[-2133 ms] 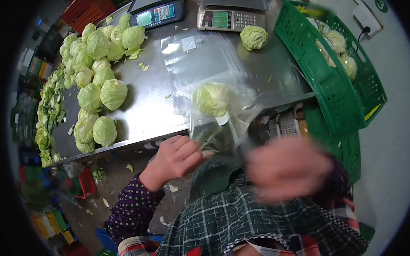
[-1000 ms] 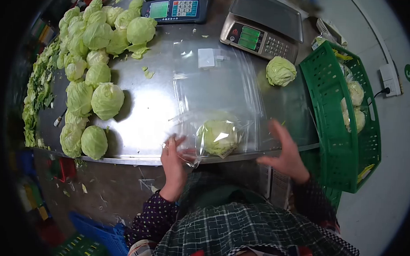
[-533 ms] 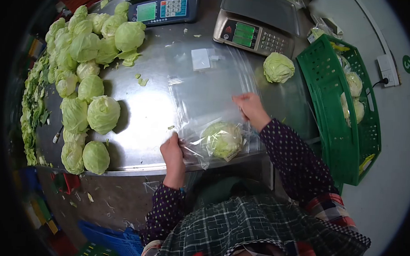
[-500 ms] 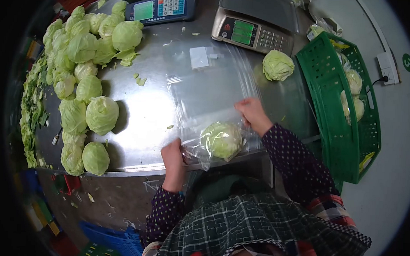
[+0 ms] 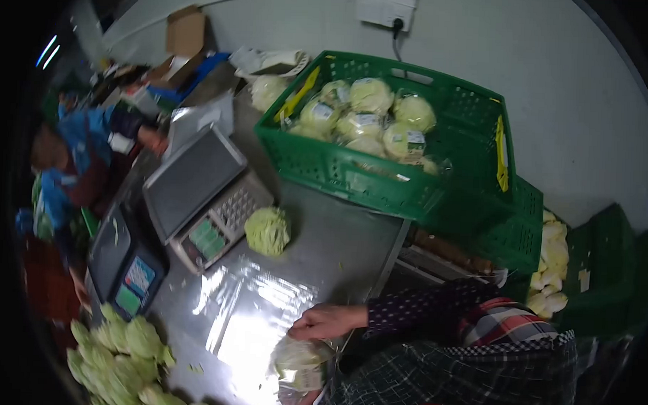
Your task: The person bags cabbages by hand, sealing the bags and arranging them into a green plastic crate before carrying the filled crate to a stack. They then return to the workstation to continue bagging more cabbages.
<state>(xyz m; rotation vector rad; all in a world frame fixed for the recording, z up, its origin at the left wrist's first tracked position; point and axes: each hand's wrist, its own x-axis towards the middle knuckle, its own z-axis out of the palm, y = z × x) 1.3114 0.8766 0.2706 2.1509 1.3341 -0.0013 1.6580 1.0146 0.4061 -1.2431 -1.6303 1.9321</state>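
A cabbage in a clear plastic bag [image 5: 298,367] is at the table's near edge, close to my body. My right hand [image 5: 327,322] is closed on the upper part of that bag, fingers pinched together. Low in the view, my left hand [image 5: 305,403] grips the bag's other end, partly cut off by the frame. A printed label shows on the bag. More clear bags [image 5: 253,300] lie flat on the metal table [image 5: 337,235], shining under the light. A loose cabbage [image 5: 268,230] rests beside the silver scale [image 5: 208,198].
A green crate [image 5: 381,187] with several bagged cabbages stands at the back right. A second scale [image 5: 125,263] and a heap of cabbages [image 5: 122,356] are at left. Across the table is another person in blue [image 5: 87,151]. Further green crates [image 5: 607,277] stand right.
My view has swung to the right, bringing the crate's contents and the other person into sight. My hands have drawn closer together around the bagged cabbage.
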